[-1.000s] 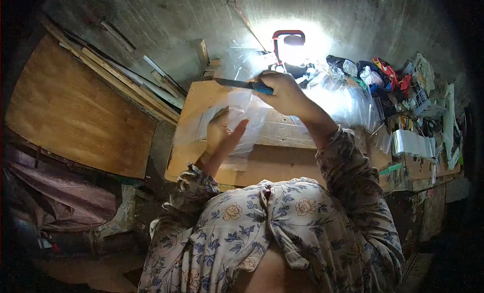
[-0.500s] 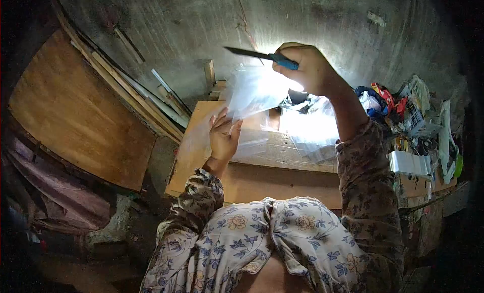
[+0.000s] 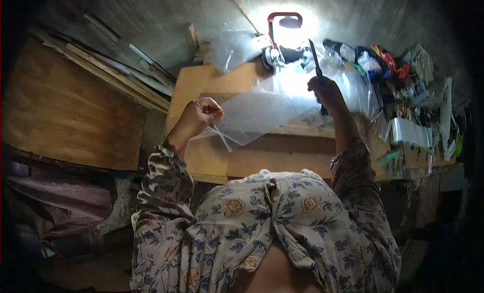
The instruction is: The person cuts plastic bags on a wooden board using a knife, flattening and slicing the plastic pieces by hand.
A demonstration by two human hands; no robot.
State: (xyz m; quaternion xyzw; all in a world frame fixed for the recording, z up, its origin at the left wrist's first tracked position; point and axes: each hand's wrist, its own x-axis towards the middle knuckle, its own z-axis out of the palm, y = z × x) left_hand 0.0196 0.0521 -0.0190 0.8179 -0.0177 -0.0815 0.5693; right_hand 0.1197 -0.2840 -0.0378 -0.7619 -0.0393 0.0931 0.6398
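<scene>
At the left of the wooden table, my left hand (image 3: 200,115) pinches a corner of a clear plastic sheet (image 3: 262,111). The sheet stretches from those fingers to the right over the table, toward the bright light. My right hand (image 3: 328,94) is closed round the handle of a knife (image 3: 316,58), whose dark blade points up. The right hand is beside the sheet's far right part; glare hides whether it touches the plastic.
A lit lamp with a red frame (image 3: 286,23) stands at the back. Clothes and bags (image 3: 370,63), a grey basket (image 3: 418,90) and a stack of clear bags (image 3: 411,133) lie at the right. Another plastic sheet (image 3: 233,51) lies at the back left, beyond the wooden table (image 3: 201,162).
My left hand has moved left and changed from spread fingers to a pinch on the plastic. My right hand has come down and right, and the knife has turned from pointing left to pointing up.
</scene>
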